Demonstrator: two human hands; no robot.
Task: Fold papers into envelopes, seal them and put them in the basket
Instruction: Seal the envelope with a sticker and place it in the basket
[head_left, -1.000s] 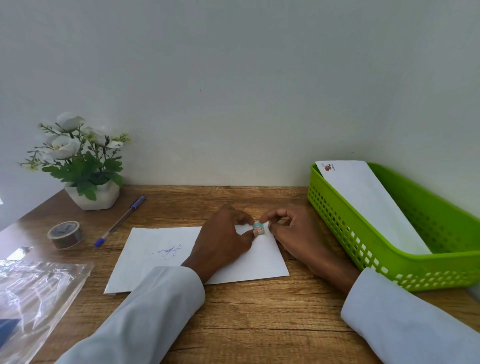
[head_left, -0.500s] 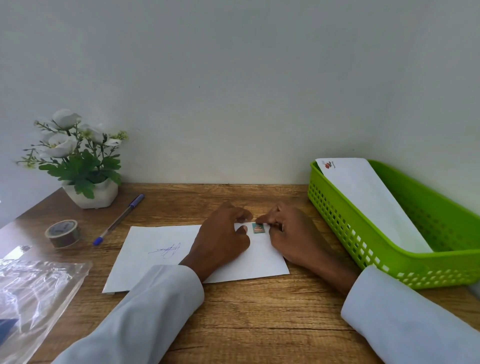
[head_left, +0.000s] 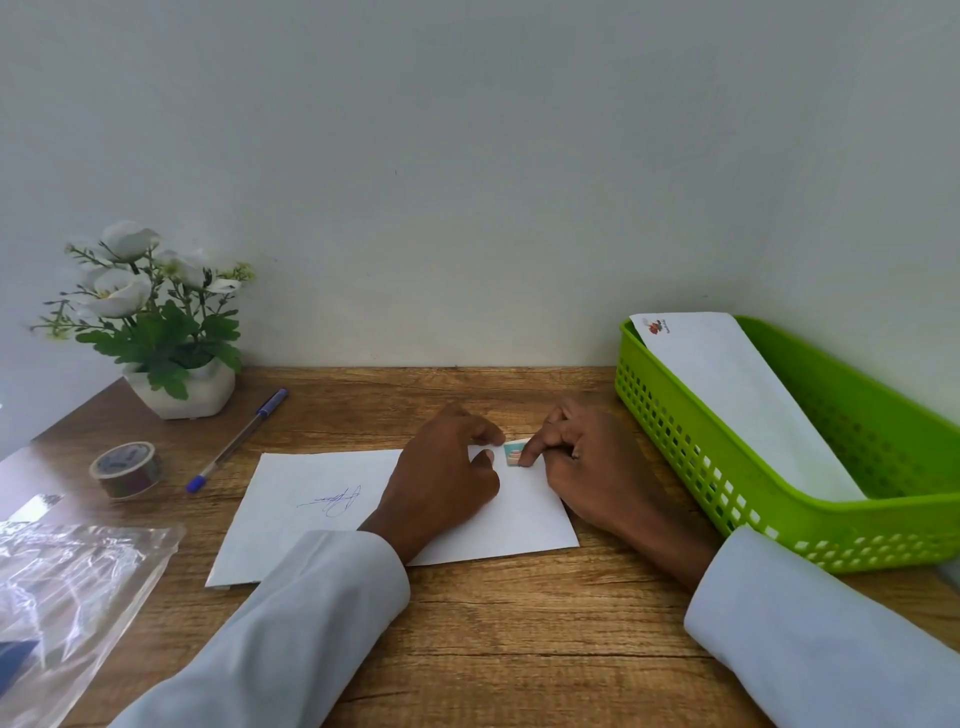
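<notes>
Now that the sticker (head_left: 513, 455) lies flat on the envelope (head_left: 322, 499) at frame centre, right hand (head_left: 587, 467) fingertip pressing it, left hand (head_left: 441, 473) loosely curled & steadying the paper, sealing's approx done, basket (head_left: 779, 509) next.

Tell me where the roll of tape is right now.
In the head view, the roll of tape sits on the wooden table at the far left, just left of the blue pen, in front of the potted flowers and beyond the clear plastic bag.
</notes>
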